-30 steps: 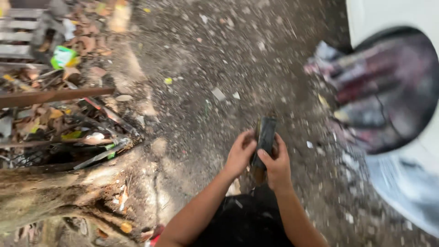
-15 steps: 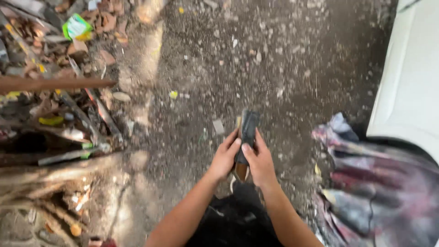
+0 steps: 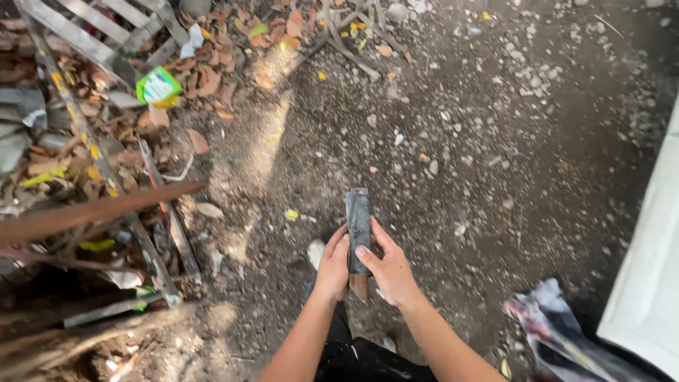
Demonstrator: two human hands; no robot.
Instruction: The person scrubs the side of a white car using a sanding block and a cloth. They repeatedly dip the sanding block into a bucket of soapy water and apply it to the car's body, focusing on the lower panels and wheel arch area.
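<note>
Left hand (image 3: 332, 267) and right hand (image 3: 388, 269) both closed around one dark flat bar (image 3: 358, 225), held roughly upright in front of the body. Left fingers wrap its left edge, right thumb lies across the face, right fingers behind. Bar's upper end sticks out clear above both hands; lower end pokes out below them, rusty brown tip. Looks like worn metal, can't tell exactly what it is.

Below the hands: dark trousers (image 3: 361, 357), a shoe toe (image 3: 315, 251) just left of the left wrist.

Ground (image 3: 495, 163) is packed dirt with small stones, sunlit patch to the upper left of the hands.

Left side: scrap pile, with a long rusty bar (image 3: 92, 212) lying across, a thin metal strip (image 3: 170, 219) angled down, dead leaves (image 3: 205, 78), and a green carton (image 3: 158, 86) near the top left. Grey slatted frame (image 3: 106, 28) in the top left corner.

Right edge: white panel (image 3: 647, 276). Crumpled multicoloured cloth (image 3: 559, 339) at the lower right, just beside the panel.
</note>
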